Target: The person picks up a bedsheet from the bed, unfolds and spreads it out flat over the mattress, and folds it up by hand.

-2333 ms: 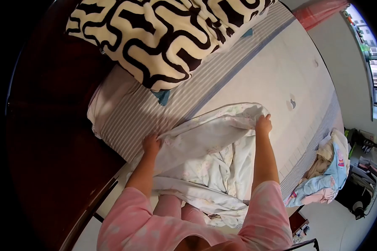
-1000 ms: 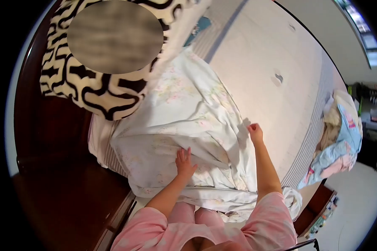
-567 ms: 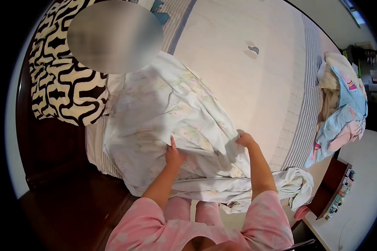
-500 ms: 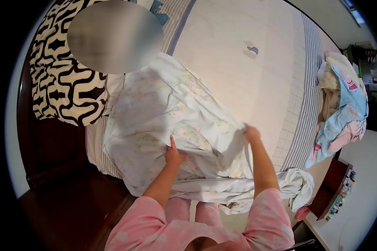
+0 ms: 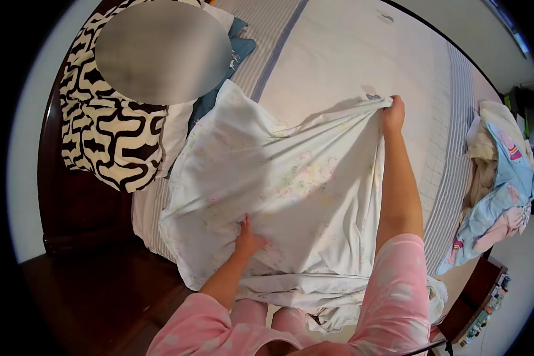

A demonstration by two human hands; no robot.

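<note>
Pulling a pale floral fabric sheet (image 5: 302, 184) wider open than moments ago, clenching its far-right edge tight in right hand (image 5: 393, 114), unclear if gripping with left hand (image 5: 248, 241).

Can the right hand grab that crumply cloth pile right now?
Probably not: the right hand is gripping the flowery sheet, and the crumpled cloth pile lies well off to its right, though nothing seems to stand between.

The wide bed (image 5: 344, 59), cream on top with blue-grey striped borders, carries a thin white floral cloth (image 5: 296, 184) from the centre towards six o'clock, a plush black-and-cream patterned bundle (image 5: 115, 136) at ten, teal fabric (image 5: 241, 50) near twelve and a blue, beige and pink cloth heap (image 5: 501, 172) at three.
</note>
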